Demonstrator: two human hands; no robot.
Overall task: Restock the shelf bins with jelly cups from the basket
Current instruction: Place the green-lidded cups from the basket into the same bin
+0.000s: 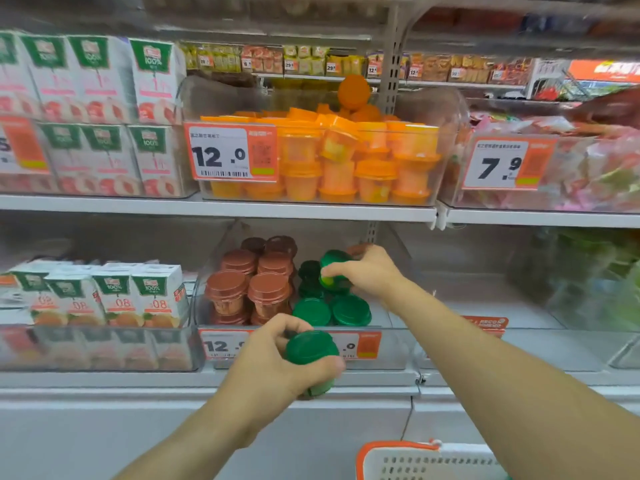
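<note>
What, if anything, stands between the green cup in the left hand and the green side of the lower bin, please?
Only the bin's clear front wall with its price tags; the green cup in the left hand must pass over it. The right hand is already placing another cup there.

Bright, even store light; soft shadows under shelves; edges smeared and bowed by the wide lens.

Both arms outstretched; left hand (277, 355) curled in a grip, lower and nearer; right hand (363, 271) pinching, farther forward.
</note>
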